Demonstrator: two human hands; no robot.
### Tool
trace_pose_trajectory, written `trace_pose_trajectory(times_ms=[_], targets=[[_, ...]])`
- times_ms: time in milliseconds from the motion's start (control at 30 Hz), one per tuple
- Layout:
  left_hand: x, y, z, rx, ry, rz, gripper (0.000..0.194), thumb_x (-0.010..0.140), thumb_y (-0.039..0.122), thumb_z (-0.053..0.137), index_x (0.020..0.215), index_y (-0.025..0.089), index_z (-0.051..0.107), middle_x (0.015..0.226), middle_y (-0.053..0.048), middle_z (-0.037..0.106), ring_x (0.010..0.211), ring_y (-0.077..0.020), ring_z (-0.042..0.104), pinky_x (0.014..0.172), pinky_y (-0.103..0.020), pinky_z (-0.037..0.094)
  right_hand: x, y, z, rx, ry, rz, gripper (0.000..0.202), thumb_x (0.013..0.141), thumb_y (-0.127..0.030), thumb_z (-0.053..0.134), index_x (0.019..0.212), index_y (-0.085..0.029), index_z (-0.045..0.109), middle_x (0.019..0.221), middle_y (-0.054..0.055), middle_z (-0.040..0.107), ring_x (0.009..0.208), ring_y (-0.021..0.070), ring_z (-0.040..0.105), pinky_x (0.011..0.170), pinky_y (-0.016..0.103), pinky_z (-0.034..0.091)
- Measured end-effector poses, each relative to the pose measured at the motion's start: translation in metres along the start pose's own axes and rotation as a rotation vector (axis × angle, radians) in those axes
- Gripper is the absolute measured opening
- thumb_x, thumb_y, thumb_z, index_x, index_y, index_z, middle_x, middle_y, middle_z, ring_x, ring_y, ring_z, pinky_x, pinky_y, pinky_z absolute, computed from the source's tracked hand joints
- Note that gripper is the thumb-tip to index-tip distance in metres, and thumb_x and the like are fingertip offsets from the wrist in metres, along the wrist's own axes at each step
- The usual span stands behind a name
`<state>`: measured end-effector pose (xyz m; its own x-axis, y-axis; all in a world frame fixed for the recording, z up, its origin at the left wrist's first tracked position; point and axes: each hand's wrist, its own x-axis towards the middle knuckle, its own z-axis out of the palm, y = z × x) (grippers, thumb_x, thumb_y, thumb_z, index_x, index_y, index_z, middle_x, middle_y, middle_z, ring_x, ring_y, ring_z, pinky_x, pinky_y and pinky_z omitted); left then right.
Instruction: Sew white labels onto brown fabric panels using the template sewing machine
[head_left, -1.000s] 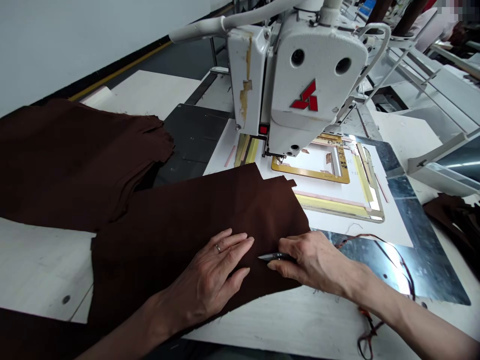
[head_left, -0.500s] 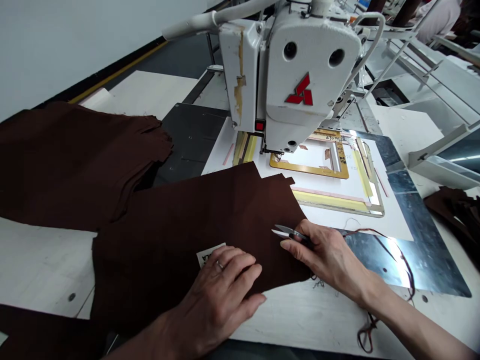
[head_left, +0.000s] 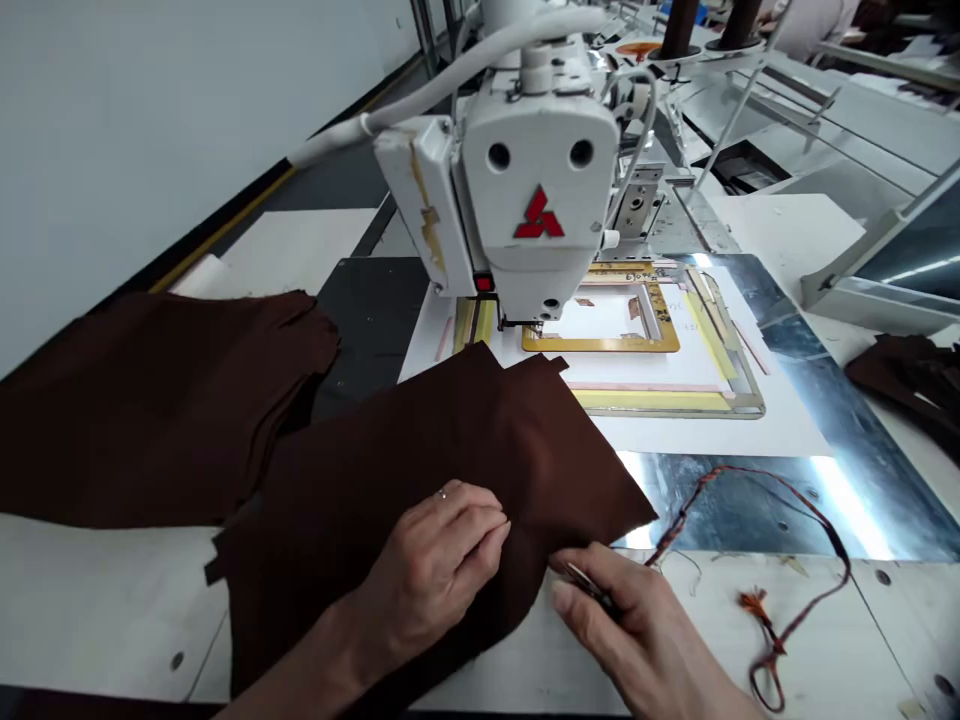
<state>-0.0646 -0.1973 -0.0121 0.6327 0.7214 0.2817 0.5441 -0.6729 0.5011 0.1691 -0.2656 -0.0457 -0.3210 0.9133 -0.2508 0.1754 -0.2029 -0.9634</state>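
Your left hand (head_left: 446,560), ring on one finger, is on the brown cloth panel (head_left: 517,430). Fingers curled, thumb drawn in against them; whether a fold is pinched between the tips, you can't tell from this angle. Your right hand (head_left: 637,635) is closed round small dark snips (head_left: 592,590) – thumb and forefinger nearly together at the panel's near edge, the tool mostly hidden in the grip, spread of the blades not readable.

The panel lies in front of you on the pale table (head_left: 105,600), creased between your hands, its right corner reaching over the shiny metal plate (head_left: 795,510). Its notched far edge comes close to the sewing machine head (head_left: 536,190), red emblem facing you. Beyond, right of the needle area: a yellow-edged frame (head_left: 600,345) above a white sheet (head_left: 750,432) with taped strips.

To your left, a stack of brown cloth (head_left: 150,410), layers uneven along its right side. A reddish braided cord (head_left: 810,490) leaves from behind your right hand, loops over plate and table – knotted, with an orange tuft. More dark pieces (head_left: 907,385) lie at far right.
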Motion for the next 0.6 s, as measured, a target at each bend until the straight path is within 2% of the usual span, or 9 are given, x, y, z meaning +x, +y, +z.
trace_pose_trajectory(times_ms=[100,200,300,500,600], targets=[[0.005,0.01,0.0,-0.076,0.087,-0.018,0.021,0.095,0.0,0.06,0.108,0.016,0.066,0.101,-0.006,0.065,0.09,-0.0139,0.064,0.083,-0.027,0.057,0.013,-0.003,0.011,0.166,0.135,0.041,0.042,0.095,-0.057,0.065,0.119,-0.022,0.065,0.091,0.002,0.063,0.079,0.017,0.058,0.066,0.026,0.048],[0.005,0.018,0.005,-0.133,0.109,-0.039,0.022,0.096,0.001,0.058,0.108,0.017,0.066,0.101,-0.005,0.065,0.092,-0.0134,0.066,0.084,-0.026,0.057,0.027,-0.008,0.017,0.384,0.176,0.085,0.045,0.09,-0.062,0.068,0.104,-0.019,0.067,0.081,0.001,0.06,0.064,0.0132,0.054,0.047,0.021,0.043],[0.004,0.02,0.008,-0.2,0.085,-0.099,0.02,0.098,0.003,0.055,0.104,0.018,0.066,0.099,-0.004,0.065,0.088,-0.0121,0.066,0.081,-0.024,0.056,0.036,-0.011,0.019,0.56,0.133,0.098,0.045,0.091,-0.062,0.068,0.091,-0.017,0.067,0.079,0.001,0.062,0.055,0.0097,0.053,0.04,0.018,0.038],[0.008,0.015,0.005,-0.329,-0.011,-0.246,0.017,0.102,0.013,0.051,0.097,0.02,0.065,0.096,-0.003,0.066,0.086,-0.0126,0.065,0.078,-0.024,0.053,0.041,-0.009,0.018,0.584,0.149,0.071,0.048,0.091,-0.064,0.066,0.095,-0.016,0.068,0.088,0.003,0.066,0.049,0.0074,0.054,0.039,0.018,0.038],[0.012,0.014,0.004,-0.389,-0.056,-0.322,0.018,0.103,0.02,0.051,0.091,0.02,0.064,0.092,-0.002,0.065,0.082,-0.0132,0.063,0.075,-0.024,0.051,0.043,-0.009,0.017,0.604,0.135,0.086,0.047,0.09,-0.063,0.068,0.09,-0.016,0.068,0.079,0.002,0.064,0.05,0.0082,0.055,0.038,0.017,0.037]])
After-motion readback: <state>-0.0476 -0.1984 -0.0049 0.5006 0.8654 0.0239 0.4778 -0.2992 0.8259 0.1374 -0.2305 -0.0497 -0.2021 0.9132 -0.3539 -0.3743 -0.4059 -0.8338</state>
